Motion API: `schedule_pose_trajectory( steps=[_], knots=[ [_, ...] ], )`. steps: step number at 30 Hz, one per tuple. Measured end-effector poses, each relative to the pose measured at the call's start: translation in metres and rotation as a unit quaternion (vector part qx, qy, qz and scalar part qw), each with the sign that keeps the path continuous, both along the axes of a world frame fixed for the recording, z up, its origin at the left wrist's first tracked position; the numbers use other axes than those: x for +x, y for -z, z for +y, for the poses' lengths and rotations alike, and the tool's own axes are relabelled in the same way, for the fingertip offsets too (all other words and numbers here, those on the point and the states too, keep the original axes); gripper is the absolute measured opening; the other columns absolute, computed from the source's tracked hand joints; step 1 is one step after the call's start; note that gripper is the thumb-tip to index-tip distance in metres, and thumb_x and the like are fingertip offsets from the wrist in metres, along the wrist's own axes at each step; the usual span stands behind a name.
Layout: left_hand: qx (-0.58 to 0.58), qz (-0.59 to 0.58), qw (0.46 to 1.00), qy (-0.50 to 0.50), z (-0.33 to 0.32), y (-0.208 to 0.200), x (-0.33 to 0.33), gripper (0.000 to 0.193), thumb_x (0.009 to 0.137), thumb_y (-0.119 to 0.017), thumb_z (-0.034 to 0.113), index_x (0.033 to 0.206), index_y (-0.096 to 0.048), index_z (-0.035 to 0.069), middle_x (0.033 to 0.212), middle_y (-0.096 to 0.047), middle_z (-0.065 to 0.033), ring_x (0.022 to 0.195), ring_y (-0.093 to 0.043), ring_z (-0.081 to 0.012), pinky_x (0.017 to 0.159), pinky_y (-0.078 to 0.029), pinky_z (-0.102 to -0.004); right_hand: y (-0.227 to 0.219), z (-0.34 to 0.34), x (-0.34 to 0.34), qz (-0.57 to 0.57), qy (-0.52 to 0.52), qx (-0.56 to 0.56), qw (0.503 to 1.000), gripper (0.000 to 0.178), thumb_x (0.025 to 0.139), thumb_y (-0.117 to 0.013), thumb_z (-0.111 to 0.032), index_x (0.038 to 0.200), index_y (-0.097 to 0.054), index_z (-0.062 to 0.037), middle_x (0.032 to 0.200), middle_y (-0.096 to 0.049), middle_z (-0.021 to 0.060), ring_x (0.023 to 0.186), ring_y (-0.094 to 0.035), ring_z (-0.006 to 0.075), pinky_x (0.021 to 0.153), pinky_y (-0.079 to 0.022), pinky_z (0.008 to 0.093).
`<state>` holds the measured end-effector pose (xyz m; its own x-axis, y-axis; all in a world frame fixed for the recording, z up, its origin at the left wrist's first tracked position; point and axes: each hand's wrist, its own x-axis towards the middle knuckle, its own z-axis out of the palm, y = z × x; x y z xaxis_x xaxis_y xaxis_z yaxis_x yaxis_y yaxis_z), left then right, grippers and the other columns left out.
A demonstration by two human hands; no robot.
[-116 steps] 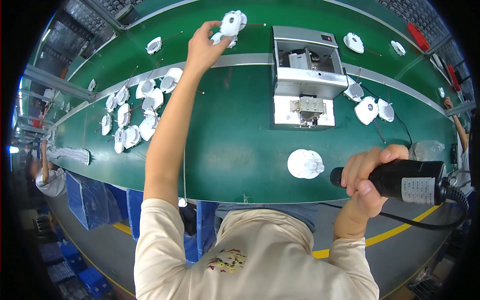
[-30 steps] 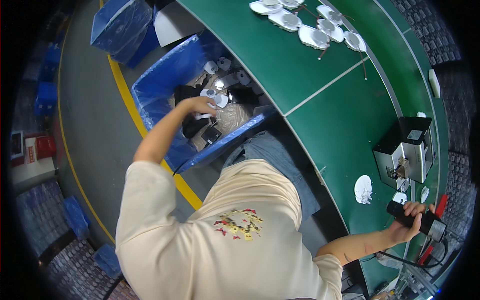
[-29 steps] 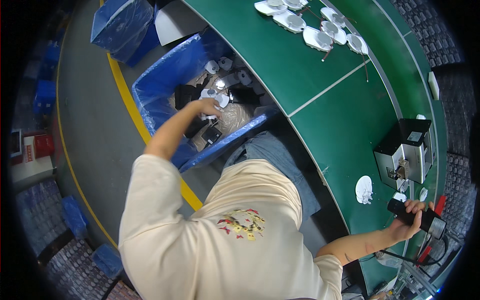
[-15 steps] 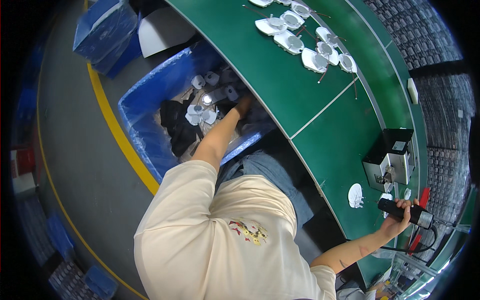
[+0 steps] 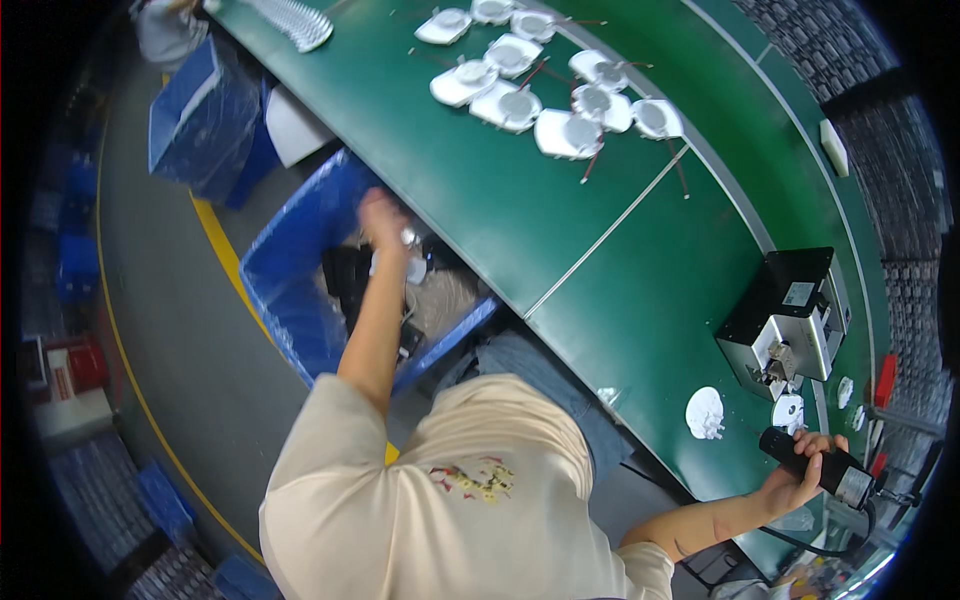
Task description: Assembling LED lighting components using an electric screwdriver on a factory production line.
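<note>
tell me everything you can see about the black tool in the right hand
The black tool is a stubby cylinder, matte and plastic-looking, with a paler label band near its far end. The right hand wraps its grip around the middle, holding it roughly level, just above the green table edge. A dark cable trails from its rear end down and off to the right. Its front end points toward a white round part lying on the table; it touches nothing but the hand.

green worktop (image 5: 560, 200), cluster of white round fittings (image 5: 545, 85) at 12 o'clock, grey machine (image 5: 790, 320) at 3 o'clock, single white fitting (image 5: 705, 413) at 4 o'clock
</note>
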<state>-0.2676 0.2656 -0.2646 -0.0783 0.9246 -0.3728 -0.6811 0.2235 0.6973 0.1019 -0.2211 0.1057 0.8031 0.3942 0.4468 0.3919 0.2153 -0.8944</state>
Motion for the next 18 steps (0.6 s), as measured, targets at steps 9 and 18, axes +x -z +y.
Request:
schedule_pose_trajectory(
  steps=[9,18],
  knots=[
    [0.646,0.564,0.485,0.168,-0.055,-0.301,0.126,0.088,0.060,-0.081,0.048,0.133,-0.045,0.014,0.134,-0.043,-0.0140,0.127,-0.035,-0.0385,0.104,-0.029,-0.0489,0.005,0.000,-0.002,-0.034,-0.046,0.014,0.998,0.046,0.077,-0.066,-0.019,0.115,-0.046,-0.0020,0.070,-0.046,0.0034,0.060,-0.046,0.0142,0.065,-0.040,0.0329],
    [0.484,0.705,0.360,0.372,-0.013,-0.278,0.276,0.107,0.050,-0.064,0.082,0.142,-0.033,0.035,0.149,-0.020,-0.0203,0.136,-0.012,-0.0491,0.100,-0.015,-0.0733,0.005,0.001,-0.012,-0.019,-0.090,0.043,0.995,0.047,0.077,-0.068,-0.020,0.114,-0.044,-0.0025,0.069,-0.048,0.0027,0.056,-0.047,0.0132,0.060,-0.040,0.0312]
  ],
)
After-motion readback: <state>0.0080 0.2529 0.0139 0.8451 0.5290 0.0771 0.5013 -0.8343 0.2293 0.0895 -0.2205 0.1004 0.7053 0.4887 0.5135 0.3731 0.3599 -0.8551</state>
